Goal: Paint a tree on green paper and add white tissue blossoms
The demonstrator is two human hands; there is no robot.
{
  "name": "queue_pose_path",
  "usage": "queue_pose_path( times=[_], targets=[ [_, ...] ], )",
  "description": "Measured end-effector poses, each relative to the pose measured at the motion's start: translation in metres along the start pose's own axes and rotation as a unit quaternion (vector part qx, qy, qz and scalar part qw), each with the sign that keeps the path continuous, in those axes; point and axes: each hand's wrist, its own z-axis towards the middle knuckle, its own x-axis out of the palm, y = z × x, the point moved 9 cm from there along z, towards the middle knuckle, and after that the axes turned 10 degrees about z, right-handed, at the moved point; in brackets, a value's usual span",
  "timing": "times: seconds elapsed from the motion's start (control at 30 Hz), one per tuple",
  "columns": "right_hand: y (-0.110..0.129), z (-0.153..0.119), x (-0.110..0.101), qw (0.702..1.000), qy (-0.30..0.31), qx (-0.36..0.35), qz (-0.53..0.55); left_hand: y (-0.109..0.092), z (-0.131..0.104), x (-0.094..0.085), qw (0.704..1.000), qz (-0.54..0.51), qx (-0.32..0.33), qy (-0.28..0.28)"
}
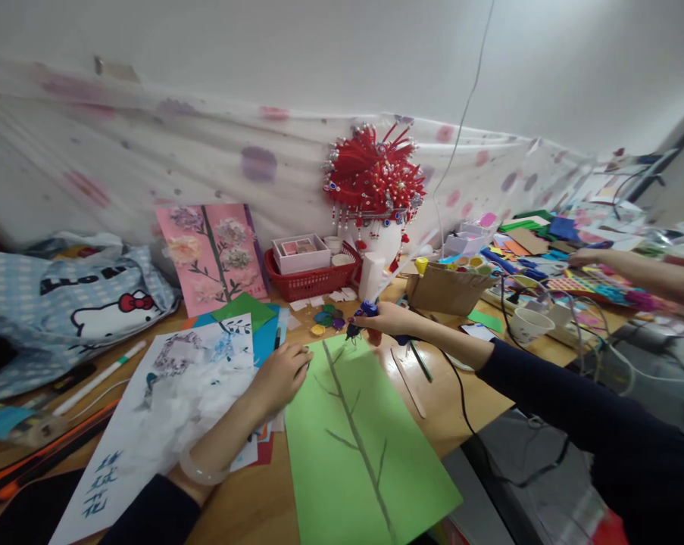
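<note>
We work at the top of a green sheet [364,446].
Our right hand [390,319] grips a glue gun [360,322] at its top edge; our left hand [282,375], fingers curled, presses its left edge. Beyond both, a red basket [310,281] holds a white box [300,253].

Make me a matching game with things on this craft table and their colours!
Things:
1. basket
2. big sheet with the drawn branch
3. flower card leaning on the wall
4. glue gun in the right hand

Colours:
a. pink
b. blue
c. red
d. green

Pairs: 1-c, 2-d, 3-a, 4-b
</note>
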Motion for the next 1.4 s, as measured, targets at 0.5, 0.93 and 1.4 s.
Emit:
queue_pose_path(
  times=[0.5, 0.93, 1.4],
  targets=[
    [-0.012, 0.000, 0.005, 1.000, 0.021, -0.001, 0.013, 0.000, 0.000, 0.000, 1.000, 0.002, -0.002, 0.009],
    [-0.002, -0.003, 0.003, 1.000, 0.012, -0.006, -0.004, 0.000, -0.001, 0.002, 1.000, -0.007, 0.010, 0.007],
    [-0.014, -0.002, -0.004, 1.000, 0.015, -0.003, 0.008, 0.001, -0.002, 0.006, 0.999, -0.032, 0.028, -0.008]
  ],
)
